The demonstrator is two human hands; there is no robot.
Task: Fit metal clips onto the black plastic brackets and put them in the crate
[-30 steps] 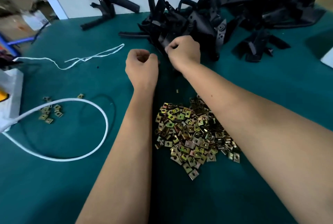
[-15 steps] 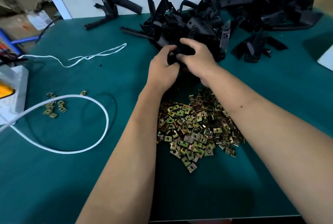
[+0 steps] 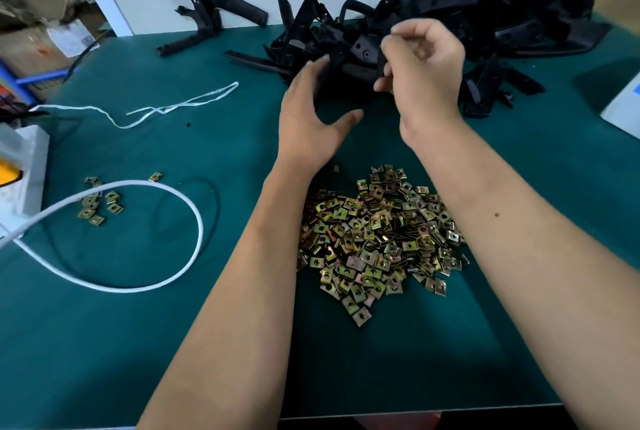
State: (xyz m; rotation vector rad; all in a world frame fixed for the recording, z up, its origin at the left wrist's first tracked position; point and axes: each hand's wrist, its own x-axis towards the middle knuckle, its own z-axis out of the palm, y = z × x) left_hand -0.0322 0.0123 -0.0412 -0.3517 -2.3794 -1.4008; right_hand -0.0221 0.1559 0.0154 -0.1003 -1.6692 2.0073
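Fingers [image 3: 388,81] of right hand [image 3: 424,76] curled, hold unclear | left hand [image 3: 311,118] spread against brackets [image 3: 360,48]

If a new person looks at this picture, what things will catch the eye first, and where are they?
First, the big heap of brass-coloured clips in the middle of the green table, between the two forearms. Behind it, a tangled pile of black brackets fills the far edge, where the left hand and right hand are busy. At the left, a white cable loops beside a few stray clips.
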